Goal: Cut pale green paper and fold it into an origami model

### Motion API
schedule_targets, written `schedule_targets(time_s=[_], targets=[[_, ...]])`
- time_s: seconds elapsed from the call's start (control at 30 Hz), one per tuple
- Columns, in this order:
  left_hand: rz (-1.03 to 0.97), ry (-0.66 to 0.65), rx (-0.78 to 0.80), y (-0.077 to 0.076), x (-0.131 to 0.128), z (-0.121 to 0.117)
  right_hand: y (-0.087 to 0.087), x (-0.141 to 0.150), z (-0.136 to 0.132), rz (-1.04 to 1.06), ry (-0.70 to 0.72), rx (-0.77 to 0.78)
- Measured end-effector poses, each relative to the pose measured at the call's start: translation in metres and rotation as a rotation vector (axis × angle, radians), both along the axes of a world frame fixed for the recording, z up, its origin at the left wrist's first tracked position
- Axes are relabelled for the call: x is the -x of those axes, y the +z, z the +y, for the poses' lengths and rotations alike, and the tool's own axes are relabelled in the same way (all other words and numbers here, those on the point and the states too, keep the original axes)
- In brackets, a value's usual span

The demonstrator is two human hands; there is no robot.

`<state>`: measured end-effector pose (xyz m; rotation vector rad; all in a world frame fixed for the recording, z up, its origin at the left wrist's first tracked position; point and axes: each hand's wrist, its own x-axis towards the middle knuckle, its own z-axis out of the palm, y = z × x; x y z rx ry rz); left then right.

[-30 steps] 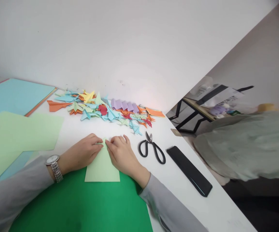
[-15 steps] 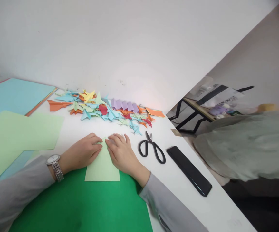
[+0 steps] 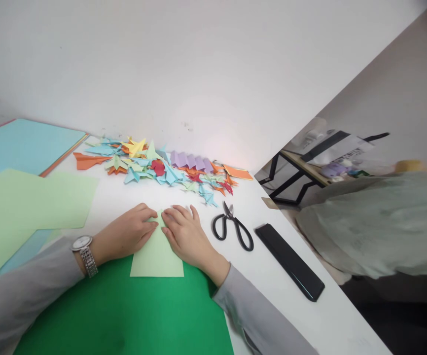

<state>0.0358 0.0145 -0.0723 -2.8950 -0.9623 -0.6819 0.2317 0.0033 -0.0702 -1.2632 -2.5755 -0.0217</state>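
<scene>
A light green sheet of paper (image 3: 157,261), folded toward a narrow top, lies flat on a green sheet (image 3: 124,310). My left hand (image 3: 134,231), with a watch (image 3: 84,251) on its wrist, has its thumb and fingers closed on the upper left edge of the paper. Along the opposite edge, my right hand (image 3: 186,234) presses with thumb and forefinger, its other fingers slightly curled outward. Both sets of fingertips nearly meet at the paper's top and partly cover it.
Folded paper pieces (image 3: 161,170) in many colours are heaped along the wall. Black-handled scissors (image 3: 231,224) and a black case (image 3: 291,261) lie at right. Light green sheets (image 3: 61,199) and a blue stack (image 3: 24,143) are at left. A person's green-grey clothing (image 3: 379,227) shows beyond the table.
Almost nothing differs. My fingertips have shifted very slightly at the paper's top; the paper stays where it was.
</scene>
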Motion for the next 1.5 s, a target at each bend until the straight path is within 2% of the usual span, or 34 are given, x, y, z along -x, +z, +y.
schedule_targets(time_s=[0.5,0.9,1.5], targets=[[-0.004,0.008,0.027,-0.0008,0.0007,0.0011,-0.0038,0.0002,0.0015,0.005,-0.025,0.021],[0.078,0.010,-0.103,-0.0041,0.0006,0.0020,0.0042,0.0025,-0.0033,-0.131,-0.070,-0.058],[0.139,-0.004,-0.094,-0.0045,0.0013,0.0044,0.0022,0.0023,-0.0036,-0.145,-0.107,-0.065]])
